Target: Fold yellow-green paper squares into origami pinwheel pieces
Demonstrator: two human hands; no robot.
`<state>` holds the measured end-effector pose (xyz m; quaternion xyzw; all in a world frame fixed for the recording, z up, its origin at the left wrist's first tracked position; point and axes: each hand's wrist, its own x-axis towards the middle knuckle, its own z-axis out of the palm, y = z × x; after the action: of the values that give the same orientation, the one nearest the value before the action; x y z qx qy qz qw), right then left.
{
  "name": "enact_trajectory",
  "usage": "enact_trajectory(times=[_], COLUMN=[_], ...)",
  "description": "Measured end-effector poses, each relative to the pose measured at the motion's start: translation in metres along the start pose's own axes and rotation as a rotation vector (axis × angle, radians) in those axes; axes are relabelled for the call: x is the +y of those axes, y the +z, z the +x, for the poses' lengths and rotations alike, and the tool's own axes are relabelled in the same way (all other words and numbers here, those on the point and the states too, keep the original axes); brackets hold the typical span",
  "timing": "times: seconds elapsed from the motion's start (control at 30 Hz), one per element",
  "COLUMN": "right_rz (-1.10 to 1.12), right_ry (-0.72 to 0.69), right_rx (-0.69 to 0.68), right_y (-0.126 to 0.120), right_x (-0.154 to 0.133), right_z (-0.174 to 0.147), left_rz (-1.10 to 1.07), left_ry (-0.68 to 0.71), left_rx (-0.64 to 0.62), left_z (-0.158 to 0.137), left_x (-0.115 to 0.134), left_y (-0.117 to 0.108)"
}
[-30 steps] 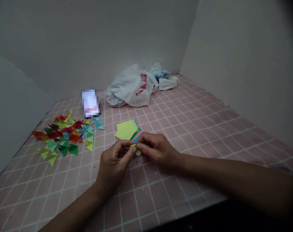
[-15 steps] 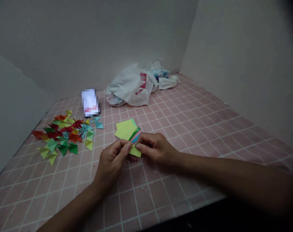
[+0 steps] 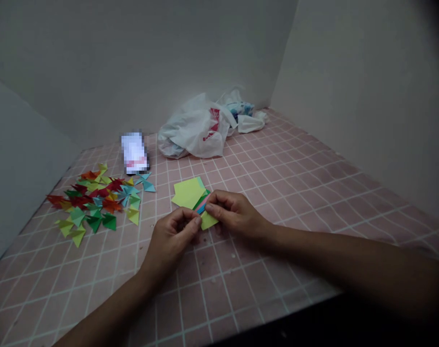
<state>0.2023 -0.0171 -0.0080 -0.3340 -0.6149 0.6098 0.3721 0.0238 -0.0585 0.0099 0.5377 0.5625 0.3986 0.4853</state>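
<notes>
A small yellow-green piece of folded paper [image 3: 209, 221] is held up between my two hands. My right hand [image 3: 231, 212] pinches its upper right part between thumb and fingers. My left hand [image 3: 176, 230] is closed at the paper's left edge, thumb against the fingers. Just beyond the hands lies a loose stack of coloured paper sheets [image 3: 188, 192], yellow-green on top, with green, pink and blue edges fanned out below. My fingers hide part of the stack and the far side of the held piece.
Many folded paper pieces [image 3: 102, 197] in red, orange, yellow, green and blue lie heaped at left. Behind them stands a phone [image 3: 135, 153] with a lit, blurred screen. White plastic bags [image 3: 196, 127] rest against the back wall. A pink checked cloth [image 3: 295, 193] covers the surface between walls.
The yellow-green paper has turned and shifted slightly right and up between my fingers. My right hand has moved a little upward; the left stays nearly in place.
</notes>
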Motion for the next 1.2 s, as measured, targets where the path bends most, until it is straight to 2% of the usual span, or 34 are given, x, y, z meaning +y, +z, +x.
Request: enact_trajectory(times=[0.1,0.2,0.4,0.63,0.87,1.07,1.2], right_rz=[0.058,0.099,0.108,0.052,0.104,0.095,0.099], right_ry=[-0.004,0.060,0.116,0.108,0.120,0.054,0.019], right_rx=[-0.024,-0.079,-0.055,-0.049,-0.058,-0.009,0.011], right_y=[0.0000,0.0018,0.0040,0.0032,0.0035,0.0026,0.0032], right_x=[0.0006,0.0020,0.0023,0.0017,0.0016,0.0019,0.0036], right_z=[0.0016,0.0025,0.0027,0.0014,0.0010,0.0024,0.0035], left_rz=[-0.094,-0.204,-0.300,-0.216,-0.155,-0.252,-0.285], left_ry=[-0.049,-0.077,-0.134,-0.102,-0.052,-0.073,-0.107], left_rx=[0.047,0.073,-0.006,0.015,-0.006,-0.076,-0.069], left_z=[0.0009,0.0020,0.0024,0.0016,0.0032,0.0039,0.0025], left_x=[-0.0003,-0.0008,-0.0045,-0.0026,-0.0042,-0.0075,-0.0081], left_y=[0.0007,0.0013,0.0026,0.0030,0.0010,0.0019,0.0021])
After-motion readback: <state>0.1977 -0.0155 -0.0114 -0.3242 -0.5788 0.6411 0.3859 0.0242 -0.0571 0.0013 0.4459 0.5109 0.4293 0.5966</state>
